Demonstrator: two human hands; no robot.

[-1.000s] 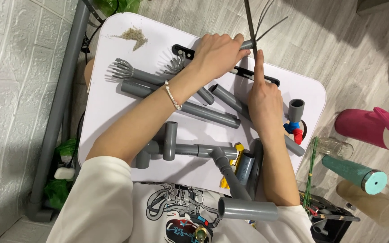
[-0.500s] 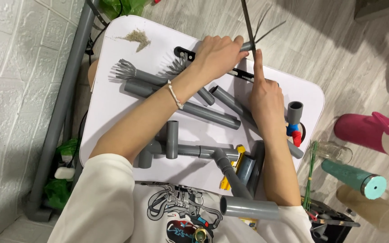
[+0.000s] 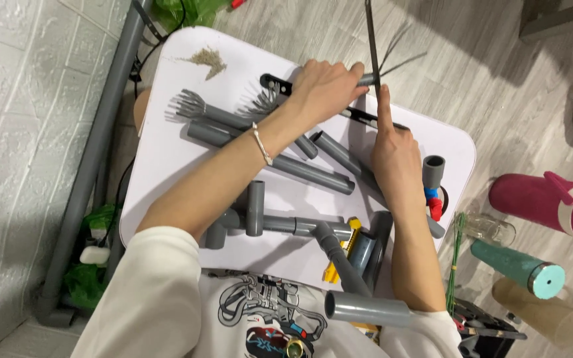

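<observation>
— Two hands on one pipe, is that it?

— Yes. The left hand (image 3: 323, 89) is curled shut around a short grey pipe (image 3: 365, 79) whose far end is slit into thin strips that fan out past the table's back edge. The right hand (image 3: 392, 149) stands just beside it, forefinger straight, pressing a long dark blade (image 3: 372, 40) down against that pipe near the strips.

— Where is all this?

— At the far side of a small white table (image 3: 174, 166), over a black bar (image 3: 276, 83) lying there.

— And around it?

— Plenty of grey pipe. Two more fringed pieces (image 3: 190, 106) lie left of the hands, a long straight length (image 3: 286, 159) passes under the left forearm, and a jointed run with a tee (image 3: 255, 209) sits near the front edge. A yellow tool (image 3: 339, 248) pokes out between pipes there. On the floor to the right stand a pink bottle (image 3: 552, 202) and a teal one (image 3: 518, 265).
</observation>
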